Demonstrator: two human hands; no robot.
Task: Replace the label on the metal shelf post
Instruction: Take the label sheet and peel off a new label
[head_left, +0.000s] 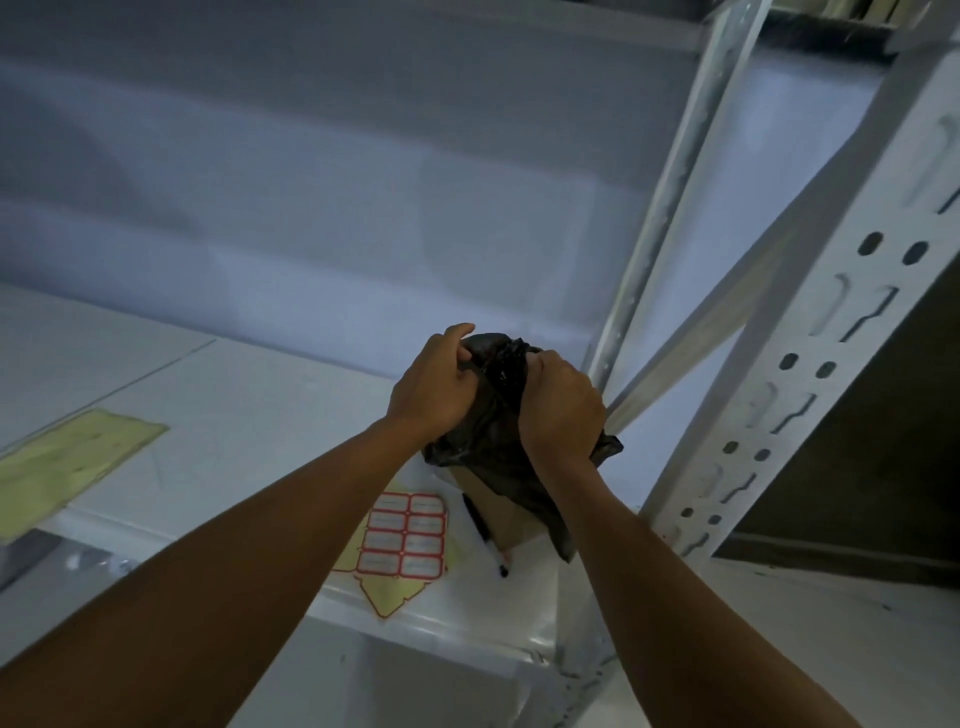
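Observation:
Both my hands grip the top of a black plastic bag (498, 447) that lines a small brown box (506, 512) on the white shelf. My left hand (436, 387) pinches the bag's left edge and my right hand (561, 402) clutches its right edge. A sheet of red-bordered labels (408, 535) lies flat on the shelf just left of the box. A black marker (485, 535) lies between the sheet and the box. The perforated white metal shelf post (810, 364) rises at the right, close beside my right hand.
The white shelf board (234, 415) stretches left, with a yellow-green sheet (67, 462) lying at its far left. A second grey post (670, 202) stands behind, with a diagonal brace. The shelf's front edge (441, 623) runs below my forearms. A dark opening lies right of the post.

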